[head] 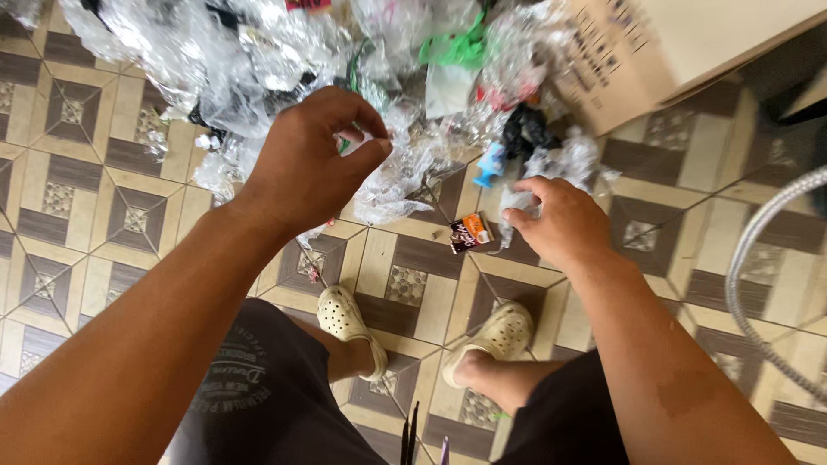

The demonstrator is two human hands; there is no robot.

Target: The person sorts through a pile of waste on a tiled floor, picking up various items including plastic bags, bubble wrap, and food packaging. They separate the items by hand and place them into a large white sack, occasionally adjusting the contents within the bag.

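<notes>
Left hand (303, 164): raised over the pile, fingers curled, thumb and forefinger pinched on a thin scrap of clear film (372, 138) — crinkled and glossy.
Right hand (562, 222): lower, near the floor, fingers bent narrow onto a crumpled clear wrapper (517, 205) at the edge of the heap; whether it grips or only touches, I cannot tell.
Plastic pile (258, 52): a loose heap of transparent bags and film, wrinkled and shiny, spread across the top — a green piece (457, 47), a black piece (524, 129) and a small blue bit (489, 164) mixed in.
Small packet (470, 232): flat, brown and orange, lying on the floor just left of the right hand.
Cardboard box (637, 52): tan, upper right, touching the pile.
Floor (103, 215): square tiles in cream and brown geometric patterns.
Feet: in cream perforated clogs (345, 319), below the hands.
Hose (749, 275): grey ribbed, curved, far right.
</notes>
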